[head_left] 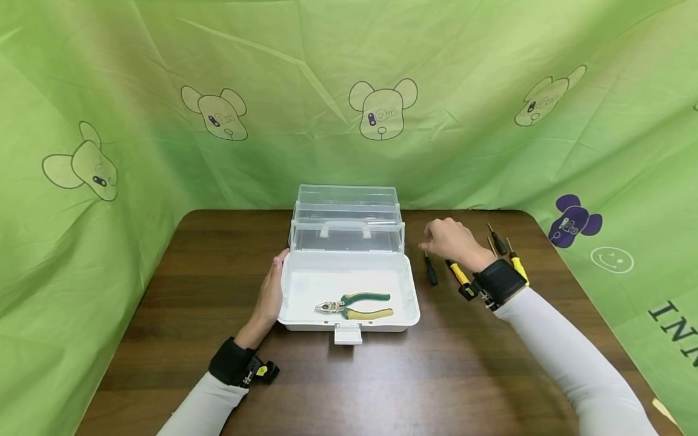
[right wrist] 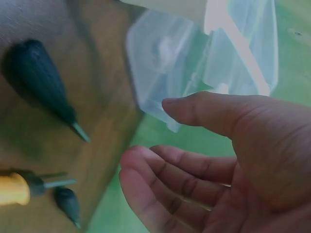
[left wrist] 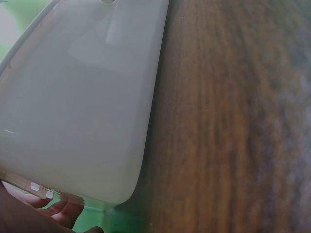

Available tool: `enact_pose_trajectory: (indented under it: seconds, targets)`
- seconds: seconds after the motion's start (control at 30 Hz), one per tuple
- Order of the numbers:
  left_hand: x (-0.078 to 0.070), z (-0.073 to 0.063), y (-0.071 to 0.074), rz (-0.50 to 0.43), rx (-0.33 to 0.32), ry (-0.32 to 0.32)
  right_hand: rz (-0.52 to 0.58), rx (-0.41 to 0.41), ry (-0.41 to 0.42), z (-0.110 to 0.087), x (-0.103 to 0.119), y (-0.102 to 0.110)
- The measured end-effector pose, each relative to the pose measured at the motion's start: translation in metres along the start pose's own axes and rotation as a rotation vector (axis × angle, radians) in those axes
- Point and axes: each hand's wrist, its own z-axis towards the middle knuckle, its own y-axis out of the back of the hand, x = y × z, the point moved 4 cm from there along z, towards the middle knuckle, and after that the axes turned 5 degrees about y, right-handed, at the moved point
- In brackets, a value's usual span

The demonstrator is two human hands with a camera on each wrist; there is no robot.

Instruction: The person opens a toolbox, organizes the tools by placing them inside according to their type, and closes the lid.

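Observation:
A white toolbox point(head_left: 349, 327) stands on the table with its clear lid raised, and pliers point(head_left: 366, 307) with green and yellow handles lie inside. My left hand point(head_left: 271, 290) rests against the box's left side. In the left wrist view, its fingers reach past the far corner of the white wall point(left wrist: 87, 107). My right hand point(head_left: 455, 242) hovers right of the box, above several screwdrivers. Its fingers point(right wrist: 146, 182) are loosely bent and the thumb stands apart, with nothing between them. Nearest to it lie a black screwdriver point(head_left: 431, 270) and a yellow-and-black one point(head_left: 458, 274).
Farther right, another black screwdriver point(head_left: 497, 243) and a yellow one point(head_left: 516, 263) lie partly behind the right wrist. The clear lid point(head_left: 349, 209) rises at the back, close to the green curtain point(head_left: 305, 121). The brown wooden table point(head_left: 218, 260) runs beneath everything.

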Motion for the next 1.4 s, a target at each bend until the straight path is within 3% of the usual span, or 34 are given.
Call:
enact_pose_trajectory:
  seconds: [0.3,0.57,0.63,0.77,0.87,1.13,1.23,1.4]
  targets:
    - [0.000,-0.001,0.000,0.010,0.004,-0.005,0.046,0.055,-0.072,-0.006,-0.009,-0.028]
    - [-0.001,-0.001,0.000,0.013,0.010,-0.007,0.071,0.026,-0.092,-0.010,-0.014,-0.041]
    - [-0.001,-0.001,0.000,0.016,0.011,-0.007,0.082,0.009,-0.081,-0.007,-0.021,-0.047]
    - [-0.001,-0.001,0.000,0.017,0.011,-0.008,0.053,-0.042,-0.044,0.011,-0.056,-0.077]
    - [-0.001,-0.001,0.000,0.013,0.008,-0.012,0.045,-0.066,-0.021,0.015,-0.064,-0.086]
    - [-0.001,-0.001,0.000,0.012,0.003,-0.010,0.109,-0.097,-0.019,-0.010,-0.016,-0.053]
    - [-0.002,-0.001,0.000,0.011,0.001,-0.012,0.108,-0.138,0.022,-0.005,-0.029,-0.065]
    - [-0.002,-0.001,0.000,0.014,0.002,-0.014,0.099,-0.160,0.010,-0.006,-0.027,-0.066]
